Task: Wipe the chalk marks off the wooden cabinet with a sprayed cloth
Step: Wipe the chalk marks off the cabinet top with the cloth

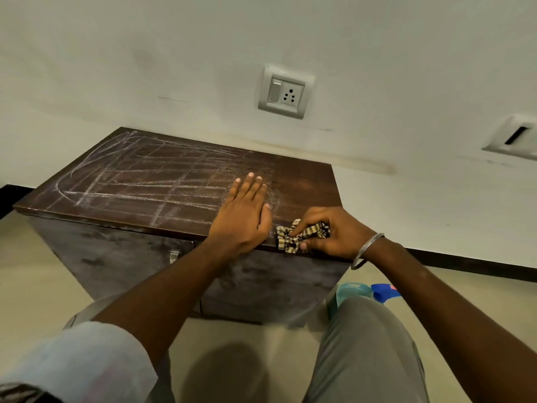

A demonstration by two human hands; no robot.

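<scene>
Chalk marks (pixel 139 175) are covering the left and middle of the wooden cabinet (pixel 305 181) top. The left hand (pixel 244 216) is lying flat, fingers straight, by the front edge. Just beside it, the bunched cloth (pixel 302 235) is lying lengthwise along the front edge near the right corner, with the right hand (pixel 334 234) gripping it from the right.

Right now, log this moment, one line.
left hand: flat on cabinet | right hand: grips cloth, front edge | chalk marks: unwiped across top
</scene>
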